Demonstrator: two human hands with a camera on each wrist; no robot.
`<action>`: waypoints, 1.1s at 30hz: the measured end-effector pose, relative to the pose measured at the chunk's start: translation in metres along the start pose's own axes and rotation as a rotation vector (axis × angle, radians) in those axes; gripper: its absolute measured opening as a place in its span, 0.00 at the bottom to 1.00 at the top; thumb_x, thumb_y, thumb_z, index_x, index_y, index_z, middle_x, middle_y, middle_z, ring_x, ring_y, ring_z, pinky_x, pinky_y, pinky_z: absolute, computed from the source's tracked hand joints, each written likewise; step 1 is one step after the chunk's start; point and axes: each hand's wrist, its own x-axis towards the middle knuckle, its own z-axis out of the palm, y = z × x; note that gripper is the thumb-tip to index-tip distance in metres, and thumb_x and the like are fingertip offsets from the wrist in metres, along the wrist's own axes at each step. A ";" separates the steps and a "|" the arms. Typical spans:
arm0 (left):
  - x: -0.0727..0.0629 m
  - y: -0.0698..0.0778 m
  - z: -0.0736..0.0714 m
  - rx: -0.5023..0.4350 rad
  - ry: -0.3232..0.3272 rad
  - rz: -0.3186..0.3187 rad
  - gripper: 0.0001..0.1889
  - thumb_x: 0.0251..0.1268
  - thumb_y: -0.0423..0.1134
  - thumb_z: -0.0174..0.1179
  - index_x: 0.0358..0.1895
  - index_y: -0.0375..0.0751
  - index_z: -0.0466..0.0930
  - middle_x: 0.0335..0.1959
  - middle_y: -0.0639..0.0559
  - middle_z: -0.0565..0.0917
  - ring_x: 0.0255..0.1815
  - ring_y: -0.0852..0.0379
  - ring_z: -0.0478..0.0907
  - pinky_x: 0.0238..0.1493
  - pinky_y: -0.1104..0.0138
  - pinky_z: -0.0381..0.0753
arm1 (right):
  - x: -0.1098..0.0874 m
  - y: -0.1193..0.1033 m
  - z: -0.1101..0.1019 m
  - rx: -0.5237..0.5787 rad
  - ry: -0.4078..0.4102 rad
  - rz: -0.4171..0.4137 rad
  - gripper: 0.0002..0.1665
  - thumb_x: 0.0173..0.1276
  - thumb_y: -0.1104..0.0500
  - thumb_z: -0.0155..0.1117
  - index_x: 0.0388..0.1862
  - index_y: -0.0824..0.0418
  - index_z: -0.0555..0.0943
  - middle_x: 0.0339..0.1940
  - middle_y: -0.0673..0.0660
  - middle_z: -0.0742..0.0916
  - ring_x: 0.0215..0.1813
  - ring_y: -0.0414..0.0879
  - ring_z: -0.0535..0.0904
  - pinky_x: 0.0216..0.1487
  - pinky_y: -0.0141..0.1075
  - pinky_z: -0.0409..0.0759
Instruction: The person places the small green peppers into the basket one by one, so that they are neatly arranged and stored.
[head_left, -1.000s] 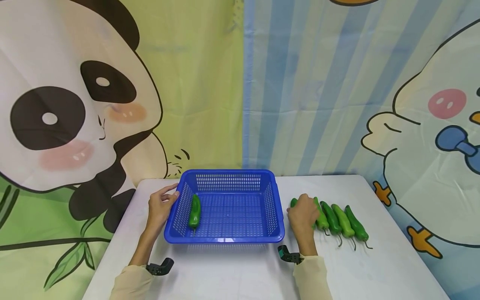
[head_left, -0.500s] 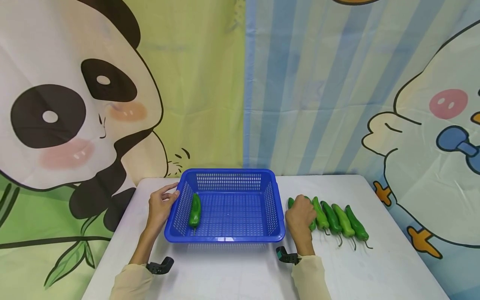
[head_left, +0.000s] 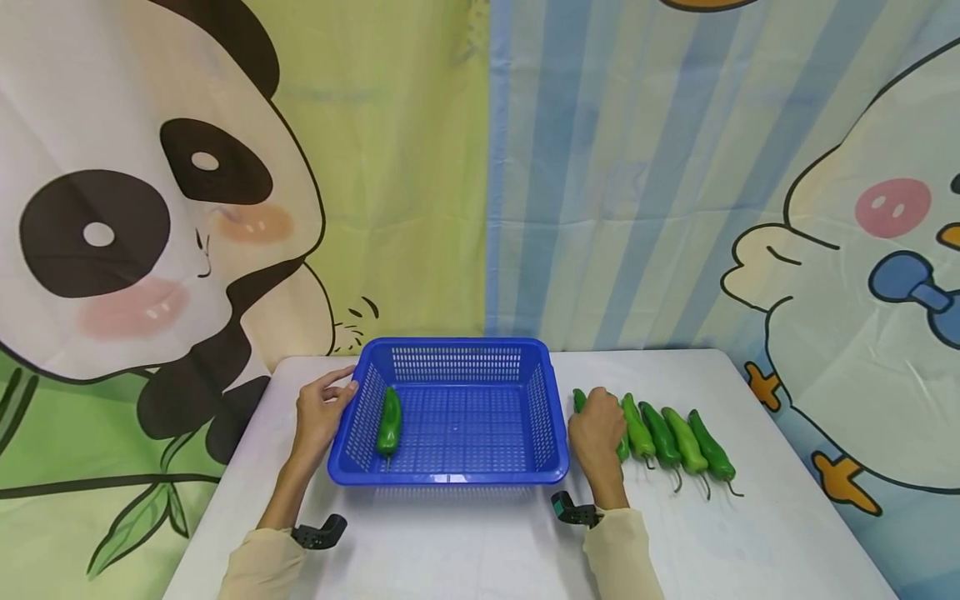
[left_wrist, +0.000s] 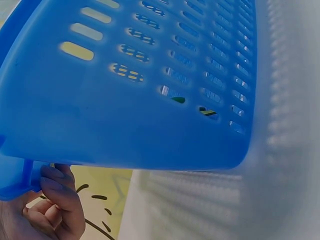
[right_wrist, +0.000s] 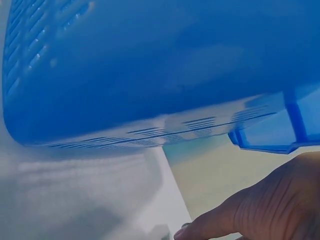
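Observation:
A blue plastic basket (head_left: 450, 479) stands on the white table with one green pepper (head_left: 389, 422) lying inside near its left wall. My left hand (head_left: 318, 417) grips the basket's left rim; in the left wrist view, the fingers (left_wrist: 62, 197) curl at the rim's lip. To the right of the basket, my right hand (head_left: 597, 427) pinches a green pepper (head_left: 579, 400), mostly hidden behind the knuckles. Only a speck of green shows at the thumb tip in the right wrist view. Another pepper (head_left: 623, 448) lies partly hidden just right of that hand.
Several more green peppers (head_left: 661, 435) lie in a slanted row on the right of the table (head_left: 465, 550), stems toward me. A curtain (head_left: 405, 167) with cartoon animals hangs behind the table. Black wrist cameras (head_left: 320, 533) sit on both forearms.
My right hand has shifted slightly left toward the basket, and the pepper it pinches has moved with it, uncovering more of the row. The left hand and basket have stayed put.

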 end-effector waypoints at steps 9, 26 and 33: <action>-0.002 0.000 -0.001 0.000 0.002 -0.012 0.20 0.81 0.36 0.65 0.70 0.35 0.84 0.34 0.33 0.92 0.21 0.71 0.85 0.27 0.74 0.84 | 0.005 0.004 -0.007 0.141 0.008 -0.011 0.12 0.57 0.69 0.76 0.26 0.70 0.78 0.25 0.71 0.86 0.28 0.64 0.84 0.28 0.56 0.81; -0.003 0.002 -0.001 -0.021 -0.005 -0.009 0.20 0.81 0.36 0.65 0.70 0.35 0.84 0.34 0.32 0.91 0.21 0.70 0.85 0.26 0.73 0.85 | 0.010 0.008 -0.030 0.315 -0.142 0.199 0.22 0.63 0.58 0.80 0.45 0.78 0.91 0.54 0.78 0.90 0.54 0.69 0.87 0.49 0.54 0.89; -0.002 0.005 -0.001 -0.009 -0.003 -0.021 0.20 0.81 0.36 0.64 0.71 0.35 0.83 0.35 0.33 0.91 0.21 0.69 0.85 0.27 0.74 0.85 | 0.016 0.010 -0.034 0.383 -0.158 0.283 0.24 0.64 0.56 0.80 0.48 0.76 0.91 0.50 0.76 0.91 0.33 0.51 0.86 0.29 0.34 0.80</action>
